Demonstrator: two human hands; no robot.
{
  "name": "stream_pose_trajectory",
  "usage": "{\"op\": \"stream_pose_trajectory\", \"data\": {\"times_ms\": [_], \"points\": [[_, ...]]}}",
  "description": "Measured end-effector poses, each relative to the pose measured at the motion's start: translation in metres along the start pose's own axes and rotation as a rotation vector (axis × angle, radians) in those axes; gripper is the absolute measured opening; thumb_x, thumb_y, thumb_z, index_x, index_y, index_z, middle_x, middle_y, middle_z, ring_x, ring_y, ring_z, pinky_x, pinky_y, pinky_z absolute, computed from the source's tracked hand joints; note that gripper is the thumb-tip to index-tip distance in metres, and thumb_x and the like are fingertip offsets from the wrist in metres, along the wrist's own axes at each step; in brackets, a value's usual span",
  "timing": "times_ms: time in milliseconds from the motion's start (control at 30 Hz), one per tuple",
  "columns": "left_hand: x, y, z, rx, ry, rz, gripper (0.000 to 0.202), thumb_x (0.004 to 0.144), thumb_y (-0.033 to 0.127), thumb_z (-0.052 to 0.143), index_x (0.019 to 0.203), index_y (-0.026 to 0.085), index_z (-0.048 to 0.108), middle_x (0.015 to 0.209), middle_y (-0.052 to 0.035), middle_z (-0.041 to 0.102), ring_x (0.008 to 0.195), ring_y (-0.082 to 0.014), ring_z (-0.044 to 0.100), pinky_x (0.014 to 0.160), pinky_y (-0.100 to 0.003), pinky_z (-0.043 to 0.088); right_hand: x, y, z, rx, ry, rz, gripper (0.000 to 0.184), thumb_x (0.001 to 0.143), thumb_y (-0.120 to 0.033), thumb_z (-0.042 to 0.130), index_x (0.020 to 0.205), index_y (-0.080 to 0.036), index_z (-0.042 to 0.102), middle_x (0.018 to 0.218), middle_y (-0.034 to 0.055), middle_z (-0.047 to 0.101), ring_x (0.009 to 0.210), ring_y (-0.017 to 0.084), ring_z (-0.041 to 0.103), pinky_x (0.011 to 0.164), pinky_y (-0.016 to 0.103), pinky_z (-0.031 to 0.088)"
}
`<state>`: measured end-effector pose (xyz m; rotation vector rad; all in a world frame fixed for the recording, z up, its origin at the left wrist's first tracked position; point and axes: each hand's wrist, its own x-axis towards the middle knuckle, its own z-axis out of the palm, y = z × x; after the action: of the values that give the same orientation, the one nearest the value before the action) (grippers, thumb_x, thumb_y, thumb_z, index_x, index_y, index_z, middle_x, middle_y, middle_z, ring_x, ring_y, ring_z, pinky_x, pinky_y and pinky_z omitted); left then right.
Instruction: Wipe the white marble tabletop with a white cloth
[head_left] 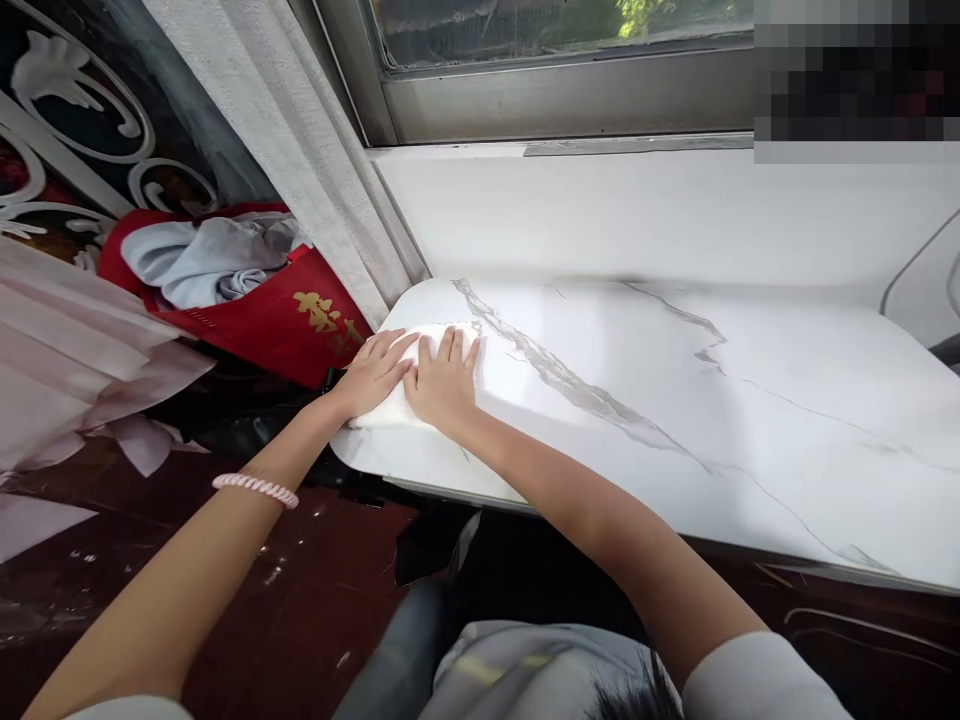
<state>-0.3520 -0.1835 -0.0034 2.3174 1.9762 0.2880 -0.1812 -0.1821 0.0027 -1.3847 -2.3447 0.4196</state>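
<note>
A white cloth (391,408) lies spread flat at the left end of a white tabletop with grey marble veins (600,400). My left hand (373,374) rests palm down on the cloth's left part, its fingers stretched toward the upper right. Beside it, my right hand (444,382) presses flat on the cloth with the fingers spread and pointing away from me. The two hands nearly touch at the thumbs. A pink coiled band (256,488) circles my left forearm.
A red bag (300,320) with gold characters holds pale crumpled fabric (217,258) left of the table. A whitish curtain (300,130) hangs at the table's back left corner, below a metal-framed window (562,100). A thin cable (911,262) curves at the right. Pink fabric (67,350) drapes at far left.
</note>
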Motion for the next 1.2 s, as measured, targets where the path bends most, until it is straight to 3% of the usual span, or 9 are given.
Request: {"op": "stream_pose_trajectory", "data": {"times_ms": [133,267,367,467,567,700,967,1200], "points": [[-0.044,0.023,0.006,0.022,0.028,0.014,0.059,0.101,0.044,0.021,0.152,0.020,0.039,0.160,-0.0115,0.038,0.149,-0.0276,0.029,0.125,-0.048,0.021,-0.049,-0.001,-0.013,-0.013,-0.037,-0.072,0.062,0.103,-0.035,0.035,0.157,-0.006,0.036,0.164,0.0261,0.026,0.154,0.039,0.017,0.123,0.064,0.004],[-0.075,0.061,0.016,0.024,0.076,0.050,0.058,0.103,0.043,0.019,0.152,0.019,0.039,0.158,-0.0136,0.039,0.149,-0.0288,0.029,0.125,-0.050,0.022,-0.093,0.015,-0.029,-0.030,-0.046,-0.144,0.062,0.103,-0.036,0.035,0.157,-0.006,0.036,0.163,0.0271,0.027,0.154,0.040,0.018,0.124,0.062,0.008],[-0.085,0.092,0.023,0.011,0.101,0.071,0.055,0.104,0.043,0.022,0.152,0.022,0.040,0.158,-0.0126,0.039,0.149,-0.0305,0.029,0.124,-0.053,0.024,-0.117,0.033,-0.042,-0.041,-0.050,-0.143,0.062,0.103,-0.036,0.037,0.158,-0.008,0.036,0.164,0.0270,0.026,0.154,0.040,0.017,0.124,0.062,0.011],[-0.079,0.115,0.025,-0.006,0.081,0.071,0.054,0.104,0.043,0.026,0.152,0.024,0.039,0.159,-0.0112,0.038,0.150,-0.0325,0.028,0.123,-0.055,0.025,-0.125,0.047,-0.053,-0.065,-0.094,-0.084,0.062,0.103,-0.034,0.036,0.160,-0.009,0.032,0.165,0.0257,0.023,0.155,0.039,0.014,0.124,0.060,0.014],[-0.056,0.123,0.025,0.000,0.034,0.096,0.055,0.103,0.042,0.027,0.152,0.020,0.039,0.159,-0.0142,0.038,0.149,-0.0344,0.028,0.122,-0.057,0.026,-0.112,0.055,-0.062,-0.078,-0.154,-0.011,0.062,0.104,-0.032,0.033,0.161,-0.008,0.028,0.166,0.0256,0.018,0.156,0.038,0.009,0.124,0.058,0.012],[-0.004,0.116,0.022,0.018,-0.027,0.153,0.056,0.102,0.039,0.027,0.153,0.017,0.037,0.158,-0.0155,0.039,0.148,-0.0335,0.030,0.121,-0.057,0.026,-0.071,0.064,-0.065,-0.104,-0.171,0.104,0.061,0.104,-0.030,0.030,0.161,-0.008,0.026,0.167,0.0257,0.017,0.156,0.038,0.008,0.124,0.056,0.007],[0.104,0.097,0.021,0.010,-0.070,0.156,0.057,0.101,0.034,0.024,0.154,0.014,0.037,0.157,-0.0148,0.039,0.145,-0.0294,0.031,0.123,-0.049,0.024,0.023,0.103,-0.045,-0.151,0.084,0.167,0.054,0.103,-0.027,0.035,0.153,-0.009,0.043,0.162,0.0263,0.032,0.153,0.038,0.022,0.124,0.054,0.011],[0.172,0.080,0.032,0.018,-0.020,0.066,0.057,0.101,0.038,0.026,0.153,0.018,0.039,0.156,-0.0120,0.041,0.144,-0.0298,0.033,0.122,-0.048,0.023,0.089,0.133,-0.045,-0.153,0.115,0.159,0.050,0.101,-0.025,0.038,0.148,-0.013,0.050,0.158,0.0226,0.040,0.150,0.034,0.030,0.123,0.054,0.016]]}}
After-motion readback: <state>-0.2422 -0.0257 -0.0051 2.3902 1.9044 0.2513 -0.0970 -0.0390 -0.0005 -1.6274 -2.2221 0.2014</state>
